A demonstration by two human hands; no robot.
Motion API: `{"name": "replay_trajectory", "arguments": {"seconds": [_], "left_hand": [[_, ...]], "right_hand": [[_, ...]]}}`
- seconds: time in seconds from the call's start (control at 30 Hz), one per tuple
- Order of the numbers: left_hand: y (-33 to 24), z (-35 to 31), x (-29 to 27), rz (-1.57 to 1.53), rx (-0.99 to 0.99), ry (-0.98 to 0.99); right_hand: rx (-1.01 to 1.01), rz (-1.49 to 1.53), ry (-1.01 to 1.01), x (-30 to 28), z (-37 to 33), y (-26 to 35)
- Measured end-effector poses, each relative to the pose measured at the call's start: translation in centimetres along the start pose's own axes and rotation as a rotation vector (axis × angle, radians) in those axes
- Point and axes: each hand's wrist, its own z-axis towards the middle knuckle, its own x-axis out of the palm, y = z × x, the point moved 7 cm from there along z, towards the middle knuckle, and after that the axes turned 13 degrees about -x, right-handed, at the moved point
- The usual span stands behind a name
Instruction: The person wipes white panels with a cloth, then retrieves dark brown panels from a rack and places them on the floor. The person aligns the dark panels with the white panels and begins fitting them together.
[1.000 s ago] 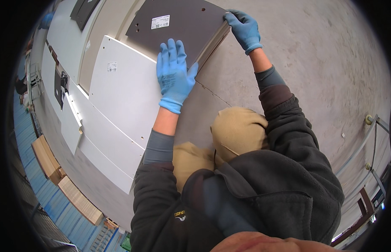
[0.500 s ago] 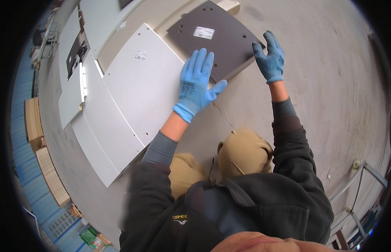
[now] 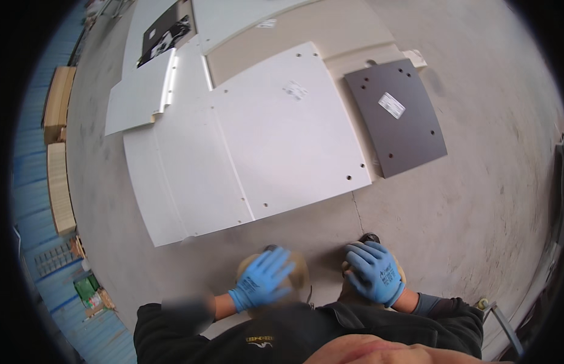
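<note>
Both hands wear blue gloves and hold nothing. My left hand [image 3: 264, 279] lies over my left knee, its fingers stretched out and slightly blurred. On my right knee rests my right hand [image 3: 374, 273], fingers extended and bent a little over it. Ahead of me a large white panel [image 3: 282, 145] with small holes and a paper label lies flat. To its right is a dark grey panel [image 3: 406, 130], also drilled and labelled, apart from both hands.
More white panels [image 3: 179, 176] lie at the left, one with a raised bright edge [image 3: 142, 100]. A dark piece with black wrapping [image 3: 167, 39] sits farther back. Wooden stacks [image 3: 60, 188] stand at the far left. A metal frame with a wheel [image 3: 500, 321] is at the lower right.
Both hands have drawn back from near the panels to my knees. My view has turned, so the panels now appear farther right and more squarely ahead.
</note>
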Motion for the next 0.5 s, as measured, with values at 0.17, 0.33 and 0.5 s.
{"name": "replay_trajectory", "arguments": {"seconds": [0.17,0.33,0.5], "left_hand": [[-0.7,-3.7,0.2,-0.082,0.01,0.03],[-1.7,-5.6,1.9,-0.209,-0.021,0.075],[-5.2,-6.4,0.8,-0.035,-0.131,0.216]], "right_hand": [[-0.003,0.023,0.175,0.8,0.3,2.9],[0.202,0.014,0.376,2.2,-4.4,3.1],[0.38,-0.163,0.426,0.3,-8.7,3.5]]}}
